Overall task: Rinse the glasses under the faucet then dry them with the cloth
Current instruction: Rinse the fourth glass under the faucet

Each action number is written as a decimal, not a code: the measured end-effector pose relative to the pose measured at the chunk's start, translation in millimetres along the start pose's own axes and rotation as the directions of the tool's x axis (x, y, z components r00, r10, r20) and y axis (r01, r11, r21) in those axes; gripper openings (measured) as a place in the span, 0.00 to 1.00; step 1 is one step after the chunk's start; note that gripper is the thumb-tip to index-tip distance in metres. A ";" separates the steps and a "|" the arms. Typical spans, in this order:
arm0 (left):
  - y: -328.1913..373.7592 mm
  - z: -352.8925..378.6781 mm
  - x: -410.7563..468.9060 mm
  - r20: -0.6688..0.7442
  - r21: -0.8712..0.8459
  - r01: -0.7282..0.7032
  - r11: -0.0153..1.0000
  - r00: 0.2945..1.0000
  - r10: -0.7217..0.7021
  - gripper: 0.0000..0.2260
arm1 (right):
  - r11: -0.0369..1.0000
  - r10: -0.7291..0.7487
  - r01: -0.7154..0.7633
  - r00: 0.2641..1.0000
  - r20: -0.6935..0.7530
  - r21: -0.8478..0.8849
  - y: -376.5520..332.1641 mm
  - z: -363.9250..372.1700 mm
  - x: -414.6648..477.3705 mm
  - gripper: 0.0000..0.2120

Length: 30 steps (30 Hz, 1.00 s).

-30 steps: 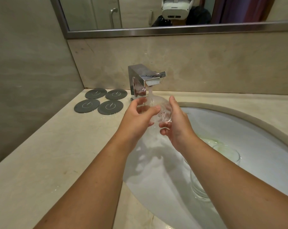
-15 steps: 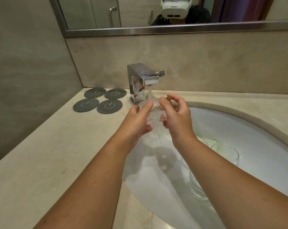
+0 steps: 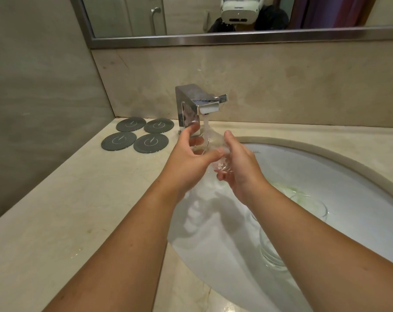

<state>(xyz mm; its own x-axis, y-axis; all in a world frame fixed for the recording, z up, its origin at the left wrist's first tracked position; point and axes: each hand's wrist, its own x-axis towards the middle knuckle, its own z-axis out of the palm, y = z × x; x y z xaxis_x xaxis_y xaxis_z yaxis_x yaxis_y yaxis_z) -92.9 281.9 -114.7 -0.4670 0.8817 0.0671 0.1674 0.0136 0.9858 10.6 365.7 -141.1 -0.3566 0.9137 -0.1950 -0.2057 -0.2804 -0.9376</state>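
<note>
A clear drinking glass (image 3: 215, 152) is tilted under the stream running from the chrome faucet (image 3: 196, 106). My left hand (image 3: 191, 158) grips it from the left, thumb laid across its side. My right hand (image 3: 238, 163) cups it from the right, fingers curled under its base. Two more clear glasses sit in the white sink basin (image 3: 326, 167): one (image 3: 308, 206) at the right, another (image 3: 272, 248) partly hidden behind my right forearm. No cloth is in view.
Several dark grey round coasters (image 3: 134, 137) lie on the beige stone counter (image 3: 67, 199) left of the faucet. A wall closes the left side, and a mirror (image 3: 213, 16) hangs above the backsplash.
Both hands have turned the glass under the water. My left thumb now lies across it and my right fingers have slipped beneath its base. The view has shifted slightly.
</note>
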 end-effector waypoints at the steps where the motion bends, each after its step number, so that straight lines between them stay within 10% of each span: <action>1: -0.8 0.3 0.6 0.011 -0.003 -0.002 1.000 1.000 0.002 0.41 | 0.999 0.018 -0.018 1.000 0.002 0.027 0.3 -0.1 0.1 0.20; 6: -5.1 1.8 0.8 0.067 -0.048 0.032 0.998 0.997 -0.029 0.52 | 0.953 0.128 -0.135 0.991 0.043 0.270 -6.2 -1.3 -3.9 0.16; 11: -2.2 -0.5 -0.5 0.006 -0.013 0.002 1.000 1.000 -0.002 0.46 | 0.966 0.198 -0.221 0.966 0.164 0.133 -5.6 -2.2 -7.5 0.25; 17: 0.4 -6.4 -3.1 -0.096 0.127 0.020 0.992 0.995 -0.008 0.39 | 0.966 -0.181 0.144 0.969 -0.166 -0.215 -9.8 -4.8 -8.5 0.13; 30: 3.7 -7.6 -4.2 -0.118 0.235 0.018 0.972 0.993 0.010 0.39 | 0.908 -0.270 0.250 0.963 -0.012 -0.337 -73.8 26.2 9.8 0.17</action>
<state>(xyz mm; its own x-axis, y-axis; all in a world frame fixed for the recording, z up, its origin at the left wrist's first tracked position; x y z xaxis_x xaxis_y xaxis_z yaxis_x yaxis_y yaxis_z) -97.0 274.7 -110.2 -0.5645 0.8201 0.0943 0.3578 0.1402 0.9232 -1.6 387.7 -66.2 -0.2771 0.9588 0.0619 0.0308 0.0733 -0.9968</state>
